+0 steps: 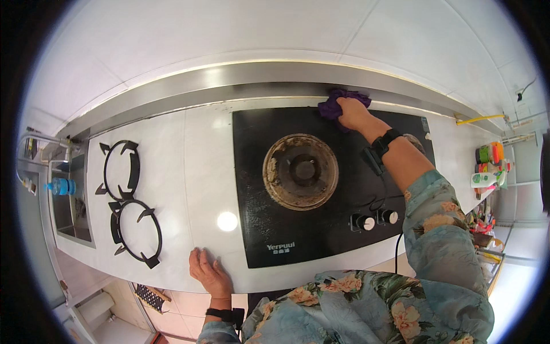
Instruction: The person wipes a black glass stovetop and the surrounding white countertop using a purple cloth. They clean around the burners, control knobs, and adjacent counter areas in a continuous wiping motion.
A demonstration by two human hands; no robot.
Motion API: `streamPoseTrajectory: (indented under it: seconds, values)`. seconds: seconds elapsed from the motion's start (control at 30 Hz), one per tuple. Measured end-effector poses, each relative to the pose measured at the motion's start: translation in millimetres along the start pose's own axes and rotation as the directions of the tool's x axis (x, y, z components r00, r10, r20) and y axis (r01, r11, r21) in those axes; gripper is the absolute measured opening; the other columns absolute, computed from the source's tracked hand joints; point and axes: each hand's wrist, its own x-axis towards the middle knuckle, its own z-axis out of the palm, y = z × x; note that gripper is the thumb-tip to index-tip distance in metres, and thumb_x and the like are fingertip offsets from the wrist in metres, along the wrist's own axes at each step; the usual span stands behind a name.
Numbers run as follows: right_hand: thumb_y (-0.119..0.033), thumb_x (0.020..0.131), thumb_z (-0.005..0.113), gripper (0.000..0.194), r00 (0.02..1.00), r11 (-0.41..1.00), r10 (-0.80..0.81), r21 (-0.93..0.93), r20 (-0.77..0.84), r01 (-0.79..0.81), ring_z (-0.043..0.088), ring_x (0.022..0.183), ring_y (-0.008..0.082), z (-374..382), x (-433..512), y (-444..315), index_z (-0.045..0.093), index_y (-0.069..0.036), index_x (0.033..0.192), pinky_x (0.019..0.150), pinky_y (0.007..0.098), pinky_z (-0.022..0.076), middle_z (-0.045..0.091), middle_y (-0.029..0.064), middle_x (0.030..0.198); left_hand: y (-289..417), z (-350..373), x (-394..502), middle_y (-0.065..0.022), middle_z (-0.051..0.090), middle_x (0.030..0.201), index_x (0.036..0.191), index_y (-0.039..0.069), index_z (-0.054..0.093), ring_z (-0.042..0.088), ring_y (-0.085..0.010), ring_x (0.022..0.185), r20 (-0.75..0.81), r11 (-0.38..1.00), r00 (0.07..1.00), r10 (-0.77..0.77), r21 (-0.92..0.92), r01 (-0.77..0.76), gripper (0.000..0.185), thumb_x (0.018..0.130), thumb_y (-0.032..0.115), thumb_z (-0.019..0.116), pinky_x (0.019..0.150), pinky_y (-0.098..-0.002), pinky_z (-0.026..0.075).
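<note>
My right hand grips a crumpled purple cloth at the back edge of the black gas cooktop, where the cloth overlaps the strip behind it. My left hand rests on the white countertop near its front edge, left of the cooktop, holding nothing. A round burner with brownish grime around its ring lies uncovered in the cooktop. Part of a second burner shows behind my right forearm. Two control knobs sit at the cooktop's front right. Pale specks mark its left side.
Two black pan supports lie on the counter at left. Beyond them is a sink with a blue plastic bottle. Bottles, one a white spray bottle, stand at far right. A metal ledge runs along the wall.
</note>
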Motion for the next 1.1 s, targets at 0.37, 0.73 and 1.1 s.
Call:
streamPoseTrajectory:
  seconds: [0.37,0.73,1.1]
  values:
    - [-0.009,0.077,0.066,0.029,0.981,0.984,-0.175,-0.028,0.086,0.178,0.064,0.102,0.0433,0,60,-161,0.065,0.003,0.104,0.089,0.0498,0.0525,0.068,0.0263,0.103,-7,-4,-1,-0.0225,0.047,0.143,0.135,0.001,0.051,0.044,-0.0410,0.131,-0.003,0.996,1.000,0.012,-0.088,-0.012,0.043,0.095,0.015,0.058,0.109,-0.0516,0.030]
    - [-0.009,0.074,0.069,0.027,0.950,0.954,-0.295,-0.031,0.099,0.300,0.064,0.101,0.0424,16,106,-266,0.065,0.001,0.098,0.088,0.0483,0.0526,0.068,0.0234,0.102,-12,-4,-2,-0.0217,0.048,0.143,0.134,0.001,0.051,0.048,-0.0384,0.128,-0.032,0.989,0.999,0.020,-0.147,-0.025,0.043,0.097,0.022,0.057,0.107,-0.0507,0.032]
    - [0.000,0.069,0.071,0.040,0.730,0.710,-0.683,0.253,0.020,0.658,0.060,0.104,0.0389,35,45,-350,0.065,-0.004,0.109,0.091,0.0447,0.0498,0.064,0.0177,0.105,-11,-9,2,-0.0206,0.051,0.139,0.133,0.002,0.053,0.049,-0.0387,0.128,-0.042,0.983,0.999,0.019,-0.181,-0.027,0.044,0.094,0.022,0.059,0.106,-0.0518,0.034]
